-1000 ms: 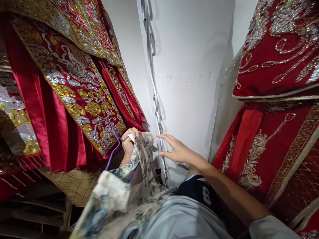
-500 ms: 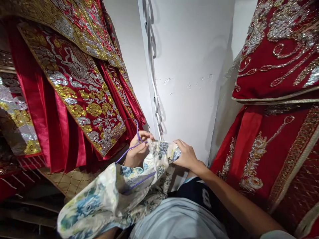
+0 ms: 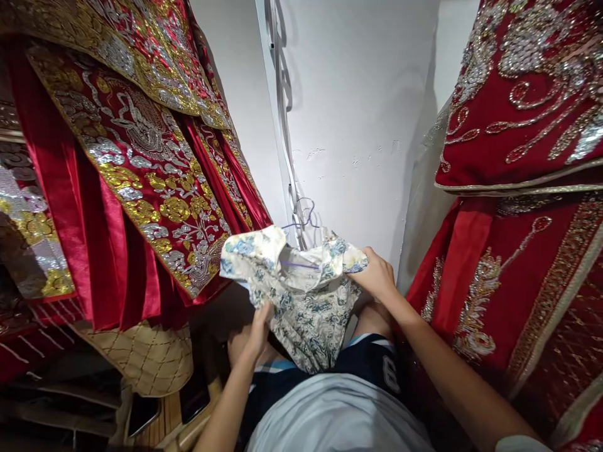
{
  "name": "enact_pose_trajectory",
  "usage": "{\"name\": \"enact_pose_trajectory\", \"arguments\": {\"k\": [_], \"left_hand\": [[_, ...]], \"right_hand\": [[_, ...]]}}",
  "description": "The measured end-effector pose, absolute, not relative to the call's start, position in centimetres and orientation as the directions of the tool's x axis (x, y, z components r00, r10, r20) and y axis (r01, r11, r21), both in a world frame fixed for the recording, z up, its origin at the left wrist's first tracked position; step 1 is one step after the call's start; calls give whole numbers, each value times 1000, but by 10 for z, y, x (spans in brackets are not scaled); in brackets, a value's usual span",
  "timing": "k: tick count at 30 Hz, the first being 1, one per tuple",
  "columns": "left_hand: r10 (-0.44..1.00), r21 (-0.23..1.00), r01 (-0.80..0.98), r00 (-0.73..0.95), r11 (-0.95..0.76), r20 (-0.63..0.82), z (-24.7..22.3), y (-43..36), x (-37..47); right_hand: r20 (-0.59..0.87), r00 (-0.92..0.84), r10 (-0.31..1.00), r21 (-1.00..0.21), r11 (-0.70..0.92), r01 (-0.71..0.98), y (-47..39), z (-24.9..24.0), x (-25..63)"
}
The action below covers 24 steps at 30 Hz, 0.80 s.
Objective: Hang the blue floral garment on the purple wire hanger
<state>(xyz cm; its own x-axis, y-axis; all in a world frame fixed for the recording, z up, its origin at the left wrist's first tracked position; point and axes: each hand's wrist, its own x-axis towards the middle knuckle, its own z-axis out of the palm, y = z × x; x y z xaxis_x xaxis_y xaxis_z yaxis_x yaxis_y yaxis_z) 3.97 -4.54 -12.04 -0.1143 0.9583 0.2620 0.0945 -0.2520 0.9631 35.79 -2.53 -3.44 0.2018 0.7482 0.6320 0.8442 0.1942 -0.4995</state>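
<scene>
A white garment with blue and yellow flowers (image 3: pixel 306 307) hangs in front of my lap, its wide neckline facing up. Inside it is a purple wire hanger (image 3: pixel 308 216); the hook stands above the neckline, and the lower bar crosses the neck opening. My right hand (image 3: pixel 374 273) is closed on the garment's right shoulder end. Lower down, my left hand (image 3: pixel 260 323) pinches the fabric at the left side, below the left sleeve. Cloth partly hides the fingertips of both hands.
Red embroidered garments with gold and silver (image 3: pixel 155 176) hang close on the left. More red beaded clothing (image 3: pixel 518 125) hangs on the right. A white wall (image 3: pixel 348 113) with a metal rail (image 3: pixel 281 125) stands ahead. A slatted wooden piece (image 3: pixel 169 414) is at lower left.
The garment has turned upright and spread open, with the hanger's hook now at its top centre. My left hand has moved from the hanger down to the garment's left side. My right hand shifted slightly right.
</scene>
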Motion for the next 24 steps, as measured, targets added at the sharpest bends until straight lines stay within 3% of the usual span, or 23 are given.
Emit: {"name": "enact_pose_trajectory", "arguments": {"k": [5, 10, 12, 14, 16, 19, 24], "left_hand": [[985, 987, -73, -107, -145, 137, -163, -58, 73], [999, 976, -219, -41, 19, -28, -182, -68, 84], [998, 963, -263, -23, 56, -64, -186, -70, 84], [996, 955, -287, -10, 80, -87, -190, -70, 83], [997, 955, -289, -20, 69, -79, -192, -70, 82], [997, 959, -281, -46, 41, -57, -192, -70, 81], [994, 965, -250, -60, 75, -93, -191, -74, 83]], "right_hand": [[701, 81, 708, -449, 350, 822, -28, -56, 349], [769, 244, 591, -559, 437, 705, -42, -87, 329], [697, 241, 675, -665, 484, 569, -51, -108, 307], [521, 72, 850, -785, 444, 432, -59, -135, 281], [329, -91, 940, -847, 336, 411, -65, -164, 258], [250, -83, 965, -881, 262, 394, -68, -193, 242], [240, -157, 958, -870, 284, 404, -70, -196, 251]]}}
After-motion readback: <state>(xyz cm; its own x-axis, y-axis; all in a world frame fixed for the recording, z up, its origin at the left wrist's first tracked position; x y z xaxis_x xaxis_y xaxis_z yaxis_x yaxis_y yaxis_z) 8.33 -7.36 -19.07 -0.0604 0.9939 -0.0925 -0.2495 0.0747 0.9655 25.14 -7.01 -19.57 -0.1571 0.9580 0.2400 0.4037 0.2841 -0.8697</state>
